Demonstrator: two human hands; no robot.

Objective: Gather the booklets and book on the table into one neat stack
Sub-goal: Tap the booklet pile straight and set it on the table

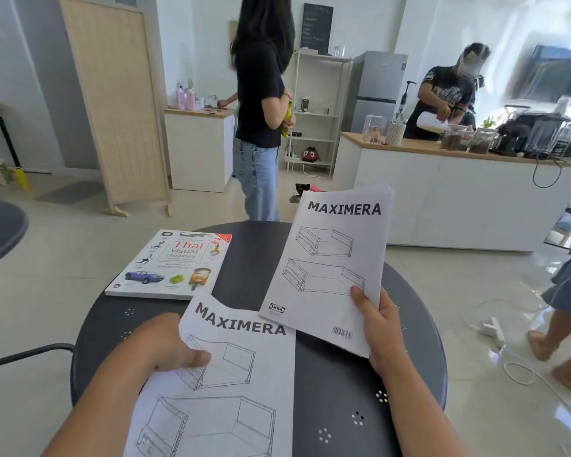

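Two white MAXIMERA booklets and a Thai visual dictionary book [172, 263] are at a round dark table [350, 397]. The book lies flat at the table's far left edge, partly overhanging it. My left hand [168, 344] grips the left edge of the near booklet [231, 390], thumb on top, with its top corner curling up. My right hand [381, 324] holds the second booklet [330, 265] by its lower right corner, lifted and tilted above the table's right half. The two booklets nearly meet at the middle.
A person in a black shirt and jeans [261, 127] stands just beyond the table. Another person works at a white counter [459, 192] on the right. A folding screen [112, 103] stands at the back left. Cables and a power strip [491, 328] lie on the floor to the right.
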